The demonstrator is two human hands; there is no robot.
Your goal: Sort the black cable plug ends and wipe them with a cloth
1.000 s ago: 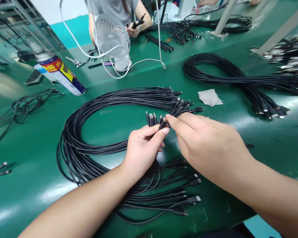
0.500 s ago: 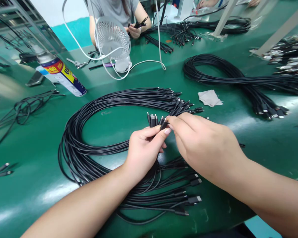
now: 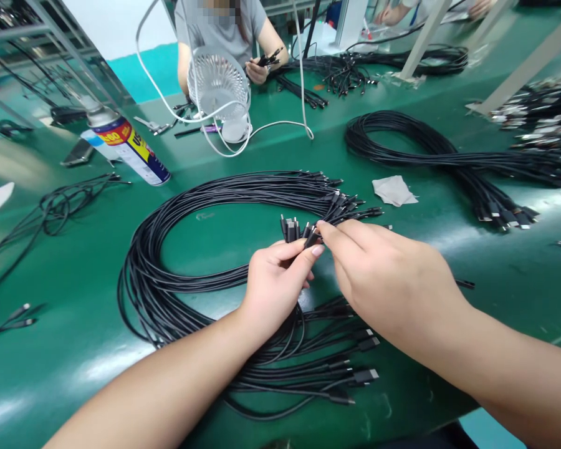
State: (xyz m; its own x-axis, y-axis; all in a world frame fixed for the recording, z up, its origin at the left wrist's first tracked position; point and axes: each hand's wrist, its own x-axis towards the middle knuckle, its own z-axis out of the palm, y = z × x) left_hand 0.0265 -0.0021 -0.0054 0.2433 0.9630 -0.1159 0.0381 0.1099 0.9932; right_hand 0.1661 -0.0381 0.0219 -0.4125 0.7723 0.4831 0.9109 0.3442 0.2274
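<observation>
Black plugs (image 3: 291,231) are standing bunched in the left hand (image 3: 275,277), clamped by thumb and fingers; the right hand (image 3: 388,271) is poising right beside one, its pinch hidden. They're probably feeling light, stiff; their bodies are offering better hold.

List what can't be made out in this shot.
All in the head view:
Cables in the left hand: the stretch inside the grip is hidden by that hand.
Right hand: its palm side is hidden behind its own back, so its grip is unclear.
Can: the fine print is too small to read.
Pile at far right: cut off by the picture's edge.
</observation>
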